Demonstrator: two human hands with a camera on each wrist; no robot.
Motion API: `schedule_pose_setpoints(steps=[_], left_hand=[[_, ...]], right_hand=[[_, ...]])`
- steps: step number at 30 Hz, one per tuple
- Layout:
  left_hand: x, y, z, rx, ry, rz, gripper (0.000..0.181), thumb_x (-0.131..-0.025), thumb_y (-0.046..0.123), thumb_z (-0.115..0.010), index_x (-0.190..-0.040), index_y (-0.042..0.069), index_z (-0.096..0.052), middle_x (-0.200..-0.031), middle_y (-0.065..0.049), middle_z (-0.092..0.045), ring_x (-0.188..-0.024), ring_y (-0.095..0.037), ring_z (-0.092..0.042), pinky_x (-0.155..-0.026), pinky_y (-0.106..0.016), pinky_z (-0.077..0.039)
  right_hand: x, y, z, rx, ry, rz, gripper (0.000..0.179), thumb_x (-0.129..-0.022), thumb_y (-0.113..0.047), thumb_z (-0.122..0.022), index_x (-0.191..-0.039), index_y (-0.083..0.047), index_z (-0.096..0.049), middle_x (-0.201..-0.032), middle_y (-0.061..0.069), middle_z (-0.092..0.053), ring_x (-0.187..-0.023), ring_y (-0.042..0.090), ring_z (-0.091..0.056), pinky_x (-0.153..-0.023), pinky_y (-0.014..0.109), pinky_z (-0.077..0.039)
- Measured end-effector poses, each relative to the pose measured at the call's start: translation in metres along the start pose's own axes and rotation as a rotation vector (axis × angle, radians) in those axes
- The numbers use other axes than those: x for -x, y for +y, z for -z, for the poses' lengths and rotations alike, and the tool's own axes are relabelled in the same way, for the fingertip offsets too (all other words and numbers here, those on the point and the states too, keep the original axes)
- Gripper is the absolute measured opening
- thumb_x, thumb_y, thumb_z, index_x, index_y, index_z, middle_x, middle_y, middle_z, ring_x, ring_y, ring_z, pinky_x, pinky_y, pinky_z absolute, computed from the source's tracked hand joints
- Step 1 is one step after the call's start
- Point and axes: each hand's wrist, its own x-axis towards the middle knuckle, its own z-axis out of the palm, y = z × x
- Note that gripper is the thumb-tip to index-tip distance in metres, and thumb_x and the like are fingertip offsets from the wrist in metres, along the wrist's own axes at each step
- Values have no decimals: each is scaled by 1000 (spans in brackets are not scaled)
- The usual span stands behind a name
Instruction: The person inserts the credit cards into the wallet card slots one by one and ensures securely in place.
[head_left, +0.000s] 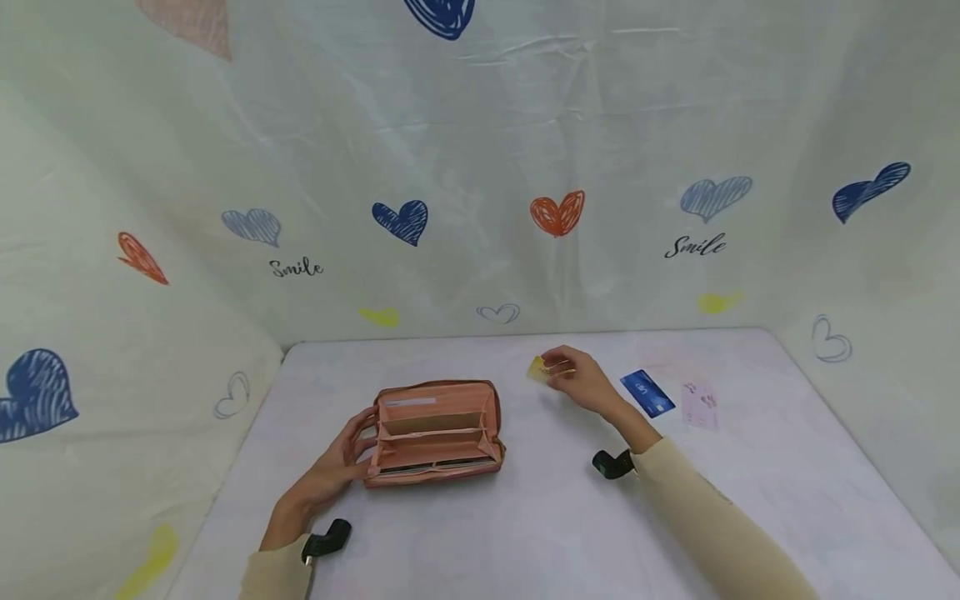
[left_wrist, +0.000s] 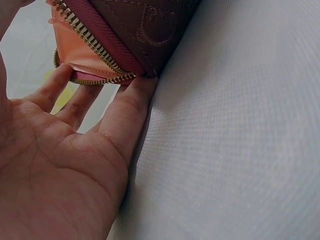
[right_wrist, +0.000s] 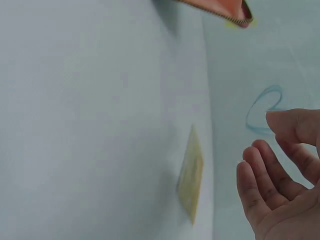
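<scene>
An unzipped salmon-pink wallet (head_left: 438,446) stands on the table with its compartments facing up and cards in its front slots. My left hand (head_left: 341,458) grips its left end, the thumb low at the front corner. The gold zip teeth and stitched brown outside of the wallet (left_wrist: 145,25) show in the left wrist view. At the far side of the table, my right hand (head_left: 579,379) hovers by a yellow card (head_left: 536,369). In the right wrist view this card (right_wrist: 191,180) lies apart from the loosely curled fingers (right_wrist: 272,180), which hold nothing.
A blue bank card (head_left: 648,393) lies right of my right hand, and a pale pink card (head_left: 700,406) with small dark prints lies beyond it. Behind the table (head_left: 540,533) hangs a pale curtain (head_left: 480,150) printed with hearts. Black wrist devices (head_left: 613,464) sit at both cuffs.
</scene>
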Motion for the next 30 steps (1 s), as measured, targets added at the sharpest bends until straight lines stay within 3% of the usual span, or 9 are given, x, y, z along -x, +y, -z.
schedule_pose_setpoints(steps=[10,16,21,30], left_hand=[[0,0,0,14,0,1,101,-94,3,-76,-168,4,-8,-168,-28,-13,-128,-1,-51,-100,-23,-50],[0,-2,0,14,-2,16,101,-94,5,-77,-168,4,-7,-169,-28,-11,-127,2,-52,-101,-21,-48],[-2,-3,1,4,12,49,101,-95,6,-78,-168,7,-8,-170,-24,-12,-127,3,-52,-101,-20,-48],[-1,-2,0,2,10,36,101,-95,6,-77,-168,5,-8,-169,-25,-13,-126,3,-52,-101,-20,-48]], right_hand=[[4,28,10,37,65,-109,47,-89,7,-70,-134,10,-58,-132,32,-62,-122,46,-59,-108,58,-48],[-2,37,7,90,57,-187,54,-89,7,-74,-140,9,-55,-141,32,-57,-133,47,-54,-116,58,-41],[-6,41,5,153,62,-187,56,-88,5,-77,-140,9,-55,-139,31,-57,-129,46,-54,-114,58,-41],[-14,37,-3,252,30,-210,61,-86,-5,-83,-141,5,-58,-134,28,-55,-126,44,-55,-111,57,-44]])
